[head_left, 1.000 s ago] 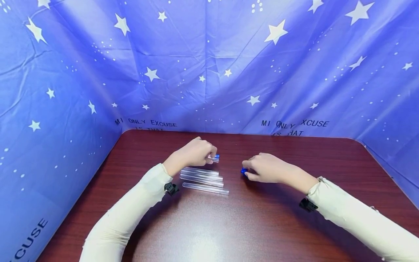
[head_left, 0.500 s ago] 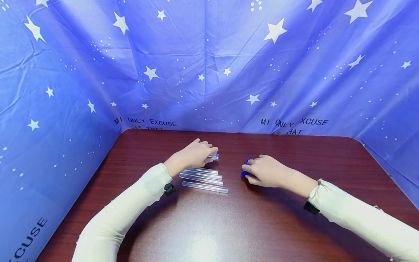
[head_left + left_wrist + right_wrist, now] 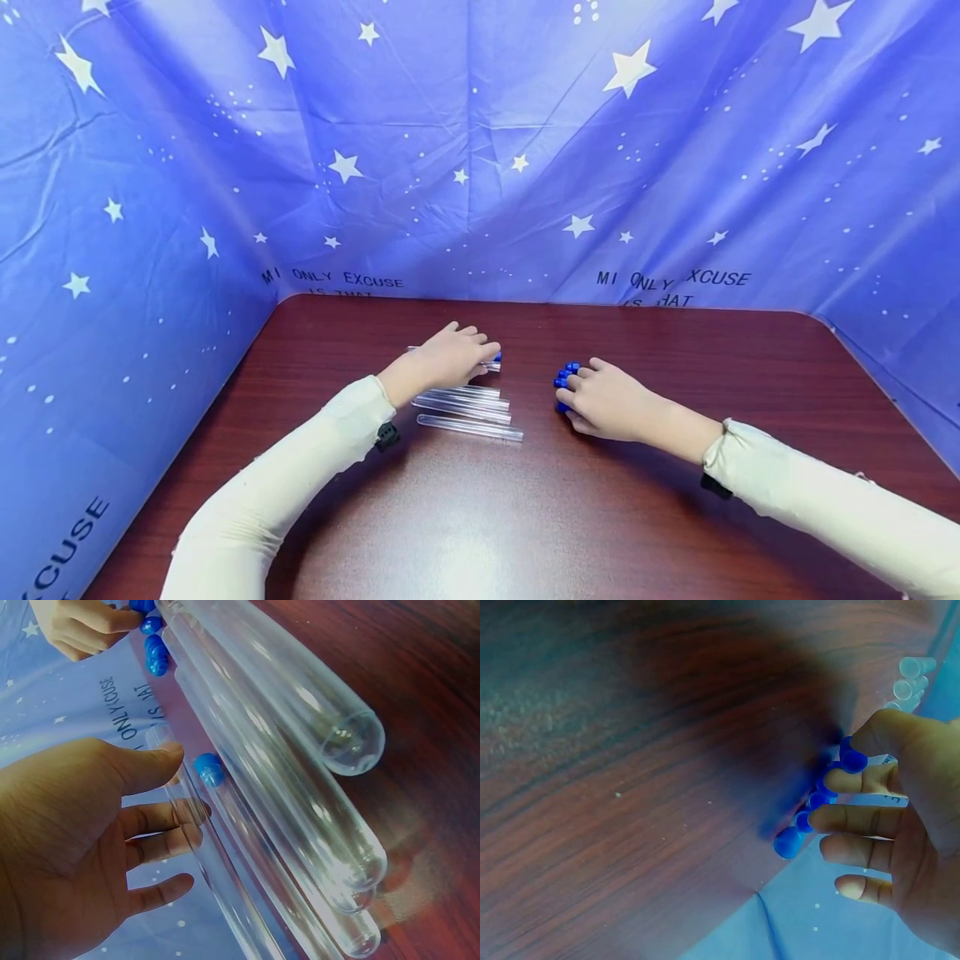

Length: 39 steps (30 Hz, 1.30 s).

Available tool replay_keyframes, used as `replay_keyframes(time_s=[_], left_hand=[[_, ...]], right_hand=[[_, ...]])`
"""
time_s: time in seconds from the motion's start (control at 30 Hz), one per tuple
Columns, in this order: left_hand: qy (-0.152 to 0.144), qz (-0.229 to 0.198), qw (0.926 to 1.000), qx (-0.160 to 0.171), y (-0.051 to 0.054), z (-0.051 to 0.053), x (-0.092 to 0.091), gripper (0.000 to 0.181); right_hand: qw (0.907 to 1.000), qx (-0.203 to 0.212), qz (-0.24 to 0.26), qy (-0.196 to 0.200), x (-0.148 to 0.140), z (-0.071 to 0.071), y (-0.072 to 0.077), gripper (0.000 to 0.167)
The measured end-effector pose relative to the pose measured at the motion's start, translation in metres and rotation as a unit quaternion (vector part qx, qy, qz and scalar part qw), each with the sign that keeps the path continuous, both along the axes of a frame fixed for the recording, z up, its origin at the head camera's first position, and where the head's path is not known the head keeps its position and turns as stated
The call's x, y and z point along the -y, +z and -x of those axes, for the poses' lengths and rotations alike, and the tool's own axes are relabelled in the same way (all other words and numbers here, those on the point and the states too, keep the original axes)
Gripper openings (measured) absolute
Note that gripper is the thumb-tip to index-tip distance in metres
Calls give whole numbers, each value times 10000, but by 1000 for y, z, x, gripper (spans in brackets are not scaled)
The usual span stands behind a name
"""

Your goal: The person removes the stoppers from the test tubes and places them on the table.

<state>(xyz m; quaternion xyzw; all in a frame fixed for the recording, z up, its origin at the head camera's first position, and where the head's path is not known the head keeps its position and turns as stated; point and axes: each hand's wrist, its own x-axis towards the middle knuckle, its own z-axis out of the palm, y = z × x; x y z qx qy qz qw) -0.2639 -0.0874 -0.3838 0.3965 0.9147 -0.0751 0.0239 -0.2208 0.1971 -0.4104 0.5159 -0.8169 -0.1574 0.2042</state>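
Note:
Clear round-ended tubes (image 3: pixel 470 428) lie side by side on the table; in the left wrist view a blue cap (image 3: pixel 209 769) sits on one tube. My left hand (image 3: pixel 448 357) is over the far tubes, and in the left wrist view its thumb and extended fingers touch the sides of an uncapped clear tube (image 3: pixel 217 874). A row of small blue caps (image 3: pixel 567 372) stands right of the tubes. Over the near end of that row, my right hand (image 3: pixel 611 400) pinches a blue cap (image 3: pixel 853 760) between thumb and index finger, its other fingers extended beside the row.
The dark red wooden table (image 3: pixel 637 533) has a blue curtain (image 3: pixel 465 208) with white stars behind it and at both sides. Tube mouths (image 3: pixel 909 688) show at the upper right of the right wrist view.
My right hand has moved slightly nearer along the row, uncovering more blue caps. The left hand has flattened a little over the far tubes, its fingers straighter.

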Motion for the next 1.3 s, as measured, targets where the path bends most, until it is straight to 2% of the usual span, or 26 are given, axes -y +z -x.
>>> replay_keyframes(time_s=[0.27,0.63,0.77,1.03,1.3], left_hand=[[41,41,9999,112,-4,-1,0,18],[73,73,9999,135,-11,1,1,30],[164,70,9996,219,-12,2,0,27],[181,42,9997,177,-15,2,0,22],[242,-19,9993,270,-16,3,-1,24]], right_hand=[[9999,-30,61,-83,-1,-1,-4,27],[9998,31,194,-60,2,-1,-5,29],[9996,96,226,-116,3,-2,-5,31],[9992,211,289,-155,5,-2,-5,31],[9983,385,329,-298,3,-2,-6,31]])
